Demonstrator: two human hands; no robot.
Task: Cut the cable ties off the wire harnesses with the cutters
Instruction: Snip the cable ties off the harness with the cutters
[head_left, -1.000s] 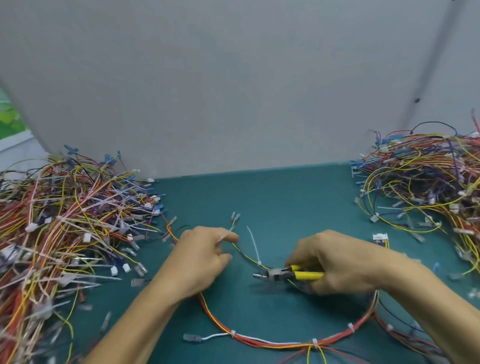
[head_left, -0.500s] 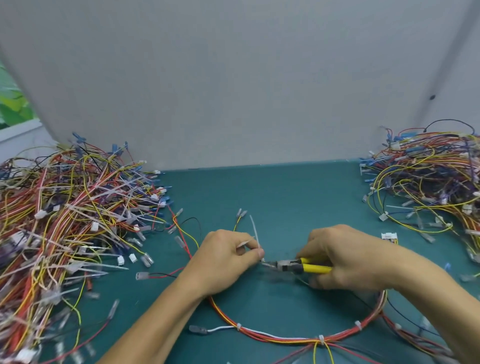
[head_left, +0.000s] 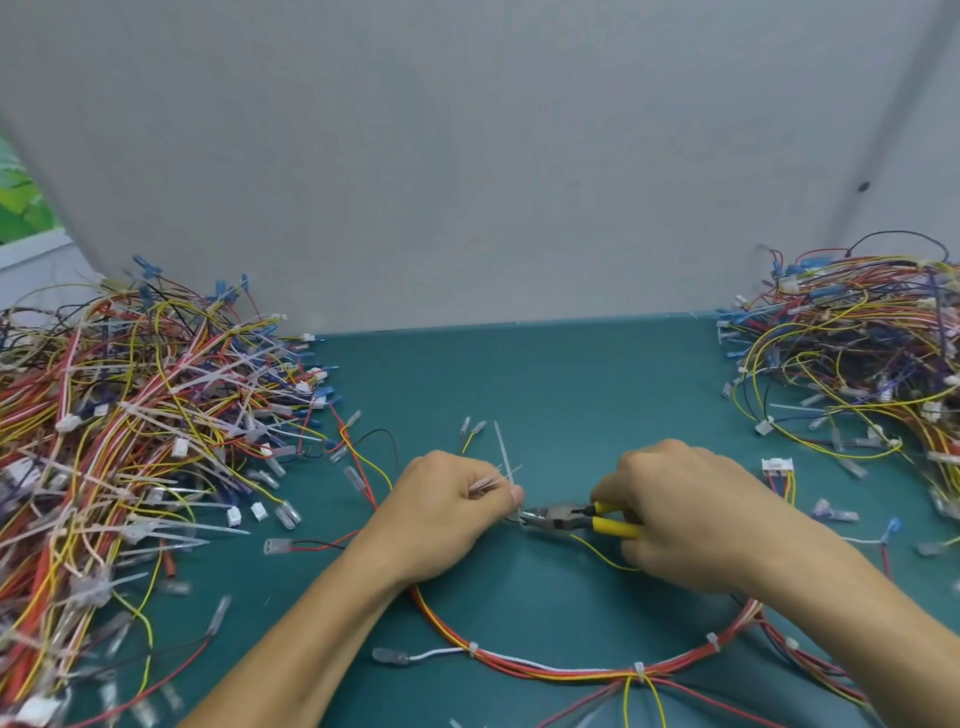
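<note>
1. At the middle of the green tabletop (head_left: 571, 384), the wire harness (head_left: 545, 669) lies in a loop. One thin branch of it, carrying a cable tie (head_left: 502, 451), is raised between the two hands.
2. The left hand (head_left: 441, 514) pinches the tie and wire at its fingertips. The right hand (head_left: 680, 514) grips the yellow handles of the cutters (head_left: 558, 517), whose nose meets the tie just beside the left thumb.
3. Whether the blades have closed cannot be told.
4. The cut will likely go best if the blades take only the white strap, with the yellow wire outside them.
5. A firm left pinch should steady the tie and catch the cut piece.
6. The nose is close to the thumb, so a nick is the risk.
7. More white ties (head_left: 639, 670) on the loop are uncut.
</note>
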